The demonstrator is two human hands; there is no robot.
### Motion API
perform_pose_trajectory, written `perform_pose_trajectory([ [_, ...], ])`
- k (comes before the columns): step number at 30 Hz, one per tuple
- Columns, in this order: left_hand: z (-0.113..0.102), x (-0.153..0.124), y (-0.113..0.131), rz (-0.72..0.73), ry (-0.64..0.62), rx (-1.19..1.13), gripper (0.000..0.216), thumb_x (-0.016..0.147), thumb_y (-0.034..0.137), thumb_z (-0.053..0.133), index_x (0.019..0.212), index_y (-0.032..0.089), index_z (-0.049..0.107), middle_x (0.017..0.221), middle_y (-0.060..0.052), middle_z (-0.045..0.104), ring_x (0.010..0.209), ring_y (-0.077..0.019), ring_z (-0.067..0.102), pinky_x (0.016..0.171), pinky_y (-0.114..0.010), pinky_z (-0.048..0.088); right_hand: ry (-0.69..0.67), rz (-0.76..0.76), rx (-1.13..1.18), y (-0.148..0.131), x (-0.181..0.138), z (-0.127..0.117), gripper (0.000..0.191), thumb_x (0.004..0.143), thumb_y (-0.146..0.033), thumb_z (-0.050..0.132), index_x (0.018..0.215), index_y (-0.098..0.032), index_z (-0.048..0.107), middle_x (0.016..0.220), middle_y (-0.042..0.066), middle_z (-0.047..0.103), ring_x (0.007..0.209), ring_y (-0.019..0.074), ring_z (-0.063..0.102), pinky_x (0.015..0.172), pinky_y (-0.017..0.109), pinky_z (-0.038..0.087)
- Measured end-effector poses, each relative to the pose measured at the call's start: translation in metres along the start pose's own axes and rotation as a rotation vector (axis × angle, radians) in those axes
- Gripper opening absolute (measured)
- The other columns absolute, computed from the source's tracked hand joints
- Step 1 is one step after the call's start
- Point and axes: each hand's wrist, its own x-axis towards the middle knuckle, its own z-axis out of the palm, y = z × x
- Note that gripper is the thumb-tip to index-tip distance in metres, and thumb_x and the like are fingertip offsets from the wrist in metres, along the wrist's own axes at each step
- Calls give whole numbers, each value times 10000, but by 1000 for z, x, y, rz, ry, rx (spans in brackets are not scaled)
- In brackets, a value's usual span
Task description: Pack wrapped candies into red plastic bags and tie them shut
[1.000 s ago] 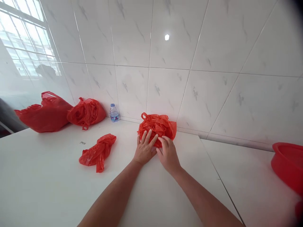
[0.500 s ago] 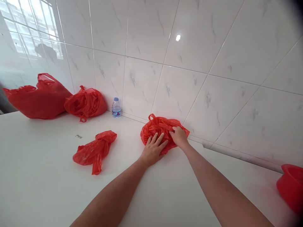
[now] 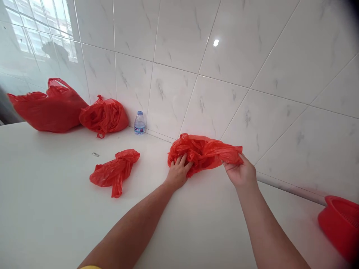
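by the wall [image 3: 179,89], the red bags [image 3: 203,151] lie between left hand [image 3: 177,174] and right hand [image 3: 241,174], both grips clamped on them.

I find the near surface [image 3: 56,224] open; a crumpled bag [image 3: 114,172] blocks left, a basin [image 3: 339,224] right, wall [image 3: 196,93] behind the held bag [image 3: 204,153]

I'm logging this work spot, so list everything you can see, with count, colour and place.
bag bundle: one, red, on the counter by the wall
crumpled bag: one, red, left of the bag bundle
large bag: one, red, far left against the wall
stuffed bag: one, red, beside the large bag
water bottle: one, clear with blue cap, against the wall
basin: one, red, lower right edge
counter: one, white
left hand: fingers on the bag bundle
right hand: pinching its right end
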Motion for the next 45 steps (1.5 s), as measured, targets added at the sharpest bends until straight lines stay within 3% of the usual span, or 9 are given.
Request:
perform_pose_trajectory([
  [5, 5, 0, -1, -121, -3, -47, 471, 739, 232, 557, 1208, 258, 532, 1376, -123, 390, 1146, -339, 423, 799, -465, 435, 9, 54, 251, -18, -40, -19, 97, 754, -144, 530, 778, -230, 567, 804, -27, 595, 744, 81, 581, 677, 204, 500],
  [12, 8, 5, -6, -232, 44, -37, 546, 724, 282, 578, 1258, 186, 506, 1360, -195, 398, 1128, -381, 445, 856, -530, 399, 127, -192, 298, -71, -87, -45, 126, 721, -149, 557, 763, -268, 566, 638, -85, 552, 503, 57, 470, 518, 176, 444],
  [19, -6, 2, 1, -148, 122, 52, 598, 712, 240, 590, 1297, 264, 466, 1523, -132, 180, 1376, -365, 162, 1047, -637, 81, 352, -60, -552, -20, -124, -82, 247, 707, -307, 609, 933, -209, 603, 886, 11, 643, 790, 168, 585, 732, 316, 459],
  [23, -19, -13, 14, -73, 235, 61, 519, 772, 212, 532, 1287, 238, 476, 1510, -138, 225, 1384, -333, 173, 1068, -610, 67, 247, 48, -1146, 8, -159, -104, 146, 730, -242, 485, 834, -202, 579, 858, 22, 618, 798, 195, 564, 730, 328, 441],
  [27, -32, -34, 30, 12, 326, -4, 409, 811, 135, 464, 1208, 201, 536, 1441, -141, 362, 1344, -300, 281, 1076, -536, 185, 79, 51, -1364, 13, -183, -114, 180, 726, -168, 430, 849, -213, 554, 955, 42, 582, 875, 198, 556, 764, 319, 448],
  [35, -54, -63, 71, 554, -14, -123, 453, 851, 94, 381, 1275, 213, 483, 1274, -89, 558, 1261, -270, 391, 1024, -472, 299, -88, -34, -1451, 23, -188, -117, 377, 699, -56, 387, 988, -220, 565, 1093, 47, 554, 992, 182, 543, 853, 307, 445],
  [39, -57, -64, 78, 564, -171, -141, 306, 878, 169, 397, 1139, 185, 555, 869, -62, 667, 911, -221, 583, 987, -487, 322, 98, -66, -1609, 19, -183, -128, 428, 714, -73, 409, 1096, -188, 565, 1185, 92, 522, 1105, 243, 499, 910, 386, 429],
  [42, -55, -63, 76, 559, -165, -94, 257, 872, 105, 352, 922, 172, 595, 691, -23, 616, 668, -165, 552, 933, -442, 372, 258, -238, -1643, 8, -183, -119, 379, 759, -122, 441, 1116, -174, 558, 1197, 121, 508, 1128, 282, 475, 906, 438, 426],
  [45, -51, -65, 79, 599, -114, -49, 311, 829, 11, 308, 804, 175, 571, 612, 6, 565, 577, -134, 498, 923, -408, 378, 115, -535, -1513, 6, -193, -88, 238, 836, -193, 456, 1044, -195, 571, 1059, 98, 561, 1016, 241, 523, 883, 411, 436],
])
